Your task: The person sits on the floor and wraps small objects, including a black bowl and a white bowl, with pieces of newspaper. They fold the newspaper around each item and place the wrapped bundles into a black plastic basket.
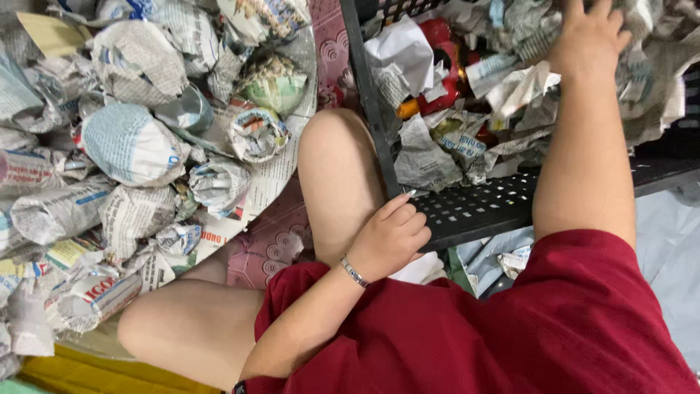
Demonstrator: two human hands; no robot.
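Far right, inside the black crate (481, 208), the right hand (587, 40) lies flat on crumpled newspaper (642, 66). Fingers point away from the person, spread fairly wide, palm down; fingertips run out of view at the top edge, so can't tell if they pinch anything. Paper sits directly under and ahead of the fingers, touching. Right hand is much the nearer; forearm runs straight up from the red sleeve (583, 314) into the crate.

Left hand (390, 237) rests on the crate's near rim, just beside the bare knee (335, 157). Fingers curled in loosely, closed on nothing that shows; a silver bracelet (355, 273) is at the wrist.

Crate paper: grey printed sheets, loose and rumpled, no clear long axis, w/ white scraps mixed in. A red-and-yellow object (445, 62) shows through, left of the hand, mostly buried.

Left of the knee, on the floor, a heap of newspaper-wrapped bundles (131, 146) on spread sheets, rounded, well apart from both hands.
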